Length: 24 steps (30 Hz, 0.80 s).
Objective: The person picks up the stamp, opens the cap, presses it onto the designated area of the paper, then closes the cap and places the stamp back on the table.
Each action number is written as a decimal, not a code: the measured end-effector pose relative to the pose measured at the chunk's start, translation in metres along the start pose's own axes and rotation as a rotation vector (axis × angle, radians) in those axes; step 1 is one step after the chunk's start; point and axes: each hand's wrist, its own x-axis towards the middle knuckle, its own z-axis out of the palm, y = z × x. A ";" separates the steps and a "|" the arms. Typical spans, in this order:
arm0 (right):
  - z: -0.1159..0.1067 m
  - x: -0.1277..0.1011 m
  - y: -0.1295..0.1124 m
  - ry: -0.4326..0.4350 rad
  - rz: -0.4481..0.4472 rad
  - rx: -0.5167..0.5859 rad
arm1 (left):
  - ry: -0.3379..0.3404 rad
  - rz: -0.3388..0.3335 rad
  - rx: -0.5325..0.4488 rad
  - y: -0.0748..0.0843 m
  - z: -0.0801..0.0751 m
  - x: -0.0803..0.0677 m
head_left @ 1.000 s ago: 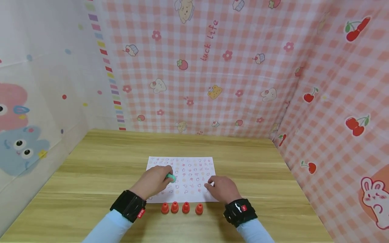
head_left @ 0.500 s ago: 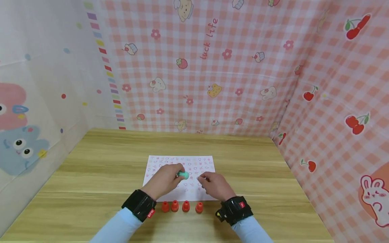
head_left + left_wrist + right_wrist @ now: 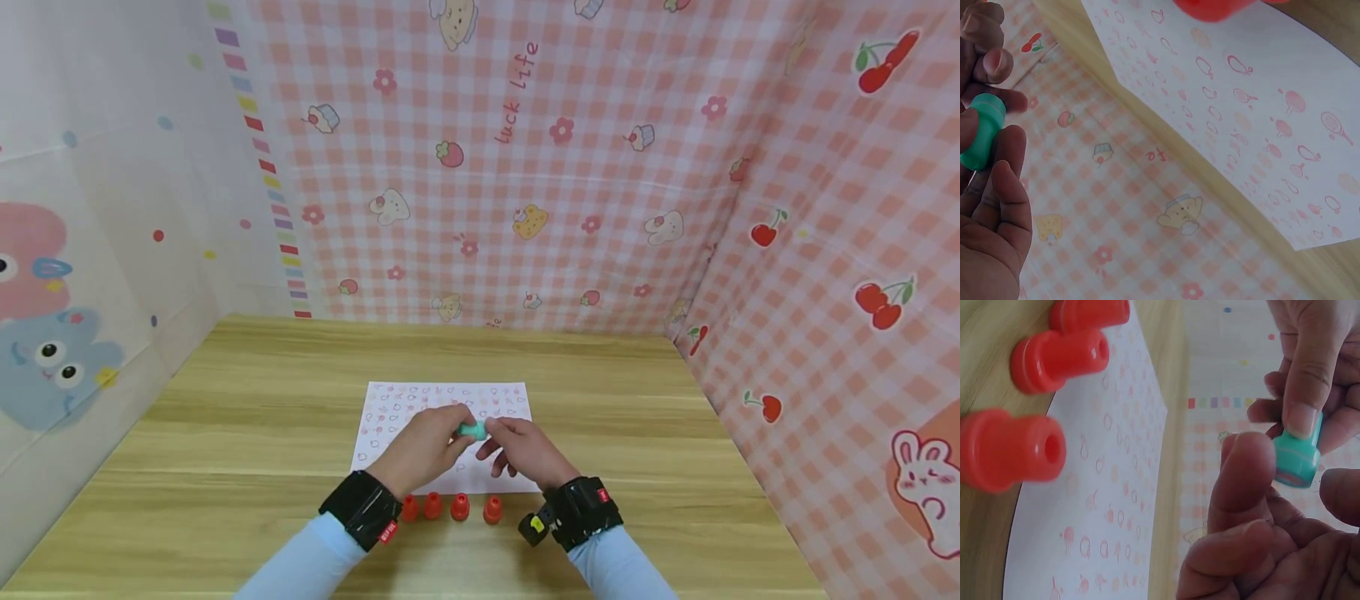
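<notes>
My left hand (image 3: 426, 448) pinches a small green stamp (image 3: 473, 430) between thumb and fingers, over a sheet of white paper (image 3: 375, 467) covered in rows of printed shapes. In the right wrist view, the green stamp (image 3: 1297, 456) has its wide end turned down, with a pinkish face showing. My right hand (image 3: 528, 450) comes up from the other side. Its index fingertip (image 3: 1254, 450) is right at the stamp's wide end, and its thumb stands apart, fingers loosely bent.
Several red stamps (image 3: 460, 507) stand in a row along the paper's near edge, between the two wrists. They sit on a wood-grain table (image 3: 262, 400). A pink checked cloth (image 3: 480, 167) hangs behind, with printed cloths on both sides.
My left hand has carried the green stamp rightward over the paper. My right hand has moved left to meet it, its fingers spreading from a closer curl.
</notes>
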 end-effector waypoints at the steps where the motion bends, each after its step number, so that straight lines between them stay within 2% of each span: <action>1: 0.000 0.000 0.000 -0.010 -0.004 0.012 | 0.000 0.004 0.000 0.000 0.001 0.000; 14: 0.001 -0.001 -0.002 -0.093 -0.053 0.190 | 0.037 0.049 -0.027 0.001 0.003 -0.005; 24: 0.000 -0.002 -0.004 -0.180 -0.057 0.382 | 0.011 -0.013 -0.235 -0.003 -0.004 -0.003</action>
